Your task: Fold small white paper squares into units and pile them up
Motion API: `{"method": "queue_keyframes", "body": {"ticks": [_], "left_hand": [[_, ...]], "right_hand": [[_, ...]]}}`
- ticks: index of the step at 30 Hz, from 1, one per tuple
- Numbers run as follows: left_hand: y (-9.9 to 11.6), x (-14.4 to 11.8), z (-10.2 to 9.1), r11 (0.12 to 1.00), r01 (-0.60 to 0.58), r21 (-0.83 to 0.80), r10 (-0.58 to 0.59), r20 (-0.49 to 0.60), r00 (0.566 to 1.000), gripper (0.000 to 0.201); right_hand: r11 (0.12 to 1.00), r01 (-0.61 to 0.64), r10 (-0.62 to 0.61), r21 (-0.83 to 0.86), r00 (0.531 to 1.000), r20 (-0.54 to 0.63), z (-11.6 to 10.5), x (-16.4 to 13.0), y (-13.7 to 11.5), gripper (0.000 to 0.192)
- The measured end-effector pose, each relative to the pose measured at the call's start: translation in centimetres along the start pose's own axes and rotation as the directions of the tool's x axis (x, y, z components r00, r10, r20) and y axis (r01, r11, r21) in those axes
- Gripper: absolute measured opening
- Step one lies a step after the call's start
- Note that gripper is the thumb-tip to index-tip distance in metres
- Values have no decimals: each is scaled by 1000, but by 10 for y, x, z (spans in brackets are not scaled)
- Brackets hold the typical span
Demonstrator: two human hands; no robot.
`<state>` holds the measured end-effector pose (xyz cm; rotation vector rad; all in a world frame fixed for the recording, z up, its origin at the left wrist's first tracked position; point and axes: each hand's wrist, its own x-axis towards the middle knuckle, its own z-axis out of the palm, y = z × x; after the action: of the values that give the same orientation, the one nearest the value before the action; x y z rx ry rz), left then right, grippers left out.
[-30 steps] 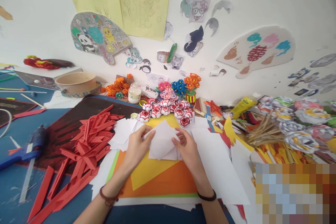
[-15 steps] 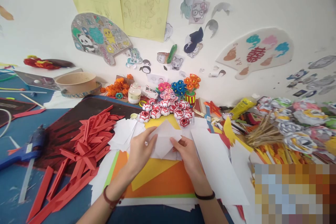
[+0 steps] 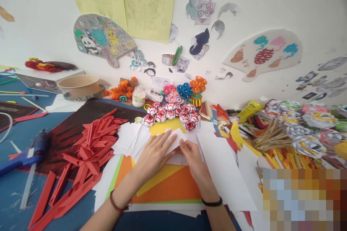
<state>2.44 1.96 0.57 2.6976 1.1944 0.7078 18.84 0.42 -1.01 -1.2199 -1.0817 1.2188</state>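
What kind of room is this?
Probably a paper-craft corner: folded red paper strips, paper flowers and a glue gun crowd the table, and drawings cover the wall.

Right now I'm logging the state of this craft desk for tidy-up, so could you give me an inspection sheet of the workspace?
Surface: blue table, mostly covered; orange and yellow sheets in front.
Job's things: white paper pressed flat under both hands.
Clutter: red folded strips, white paper squares, red-and-white paper flowers, blue glue gun, bowl, wooden sticks, yellow glue bottle.
Grippers: left hand flat on the paper; right hand pinching its edge.
Cables: white cord at the left edge.
Surroundings: white wall with cartoon cut-outs and yellow drawings.
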Motion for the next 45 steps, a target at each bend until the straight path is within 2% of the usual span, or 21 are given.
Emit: {"method": "queue_keyframes", "body": {"ticks": [3, 6, 9, 11, 14, 17, 19, 23, 30, 39, 45], "left_hand": [[-1, 0, 1, 992, 11, -123, -9, 13, 1000, 67], [-3, 0, 6, 934, 136, -332, -147, -8, 989, 53], [-4, 0, 9, 802, 321, -504, -367, 9, 930, 36], [-6, 1, 10, 716, 389, -579, -439, 58, 897, 31], [-9, 1, 11, 588, 419, -692, -464, 136, 876, 26], [-11, 1, 14, 455, 419, -786, -454, 200, 868, 28], [-13, 0, 16, 406, 425, -809, -446, 231, 865, 30], [-15, 0, 19, 396, 447, -802, -461, 248, 852, 33], [-11, 2, 15, 403, 462, -790, -534, 207, 820, 30], [-11, 2, 11, 359, 425, -831, -517, 201, 832, 27], [-14, 0, 13, 493, 412, -766, -477, 158, 864, 33]], "right_hand": [[984, 47, -58, -173, 996, -61, -7, 3, 5, 41], [960, 61, -78, -273, 996, -51, -11, 6, 9, 42], [967, 63, -63, -248, 998, 8, -10, 7, 10, 40], [977, 68, -61, -204, 997, 39, -8, 6, 10, 35], [992, 56, -50, -111, 997, 55, -5, 5, 9, 30], [998, 42, -41, -37, 999, 24, -4, 4, 8, 28], [999, 40, -40, -23, 999, -9, -4, 4, 7, 27], [999, 42, -42, -33, 999, -19, -4, 5, 7, 26], [993, 84, -82, -82, 996, 29, -2, 4, 6, 29], [972, 149, -141, -181, 988, 57, 0, -1, 2, 35], [949, 171, -176, -264, 984, 7, 6, -3, 3, 39]]}}
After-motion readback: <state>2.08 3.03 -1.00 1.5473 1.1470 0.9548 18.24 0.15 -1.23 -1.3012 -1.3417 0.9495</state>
